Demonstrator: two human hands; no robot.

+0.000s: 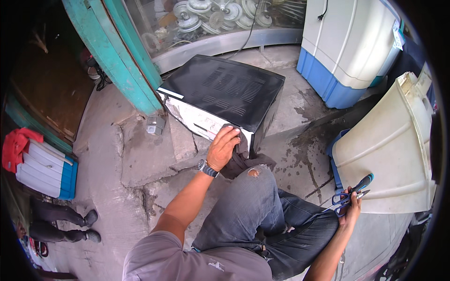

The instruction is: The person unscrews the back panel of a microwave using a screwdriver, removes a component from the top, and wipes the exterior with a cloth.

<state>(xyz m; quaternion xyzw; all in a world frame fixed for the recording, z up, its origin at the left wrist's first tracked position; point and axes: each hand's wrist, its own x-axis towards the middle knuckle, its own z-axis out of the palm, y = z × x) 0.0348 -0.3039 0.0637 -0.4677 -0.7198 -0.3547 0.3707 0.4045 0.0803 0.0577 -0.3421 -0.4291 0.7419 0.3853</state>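
Observation:
My left hand (223, 149), with a watch at its wrist, is closed on a dark cloth (241, 149). It presses the cloth against the white side of a black, box-shaped appliance (225, 89) with vent slots on top. The rest of the cloth hangs down by my bent knee. Off to the right, my right hand (349, 210) is closed around scissors (341, 200) with blue loops. A blue and black handle (363, 182), of a tool whose kind I cannot make out, sticks up from the same hand.
A cream and blue washing-machine body (347, 47) stands at back right, and a cream plastic shell (384, 145) is nearer. A small grey box (155, 125) sits near the green door post (117, 56). A person's legs (61, 224) are at far left, beside a blue-and-white tub (47, 168).

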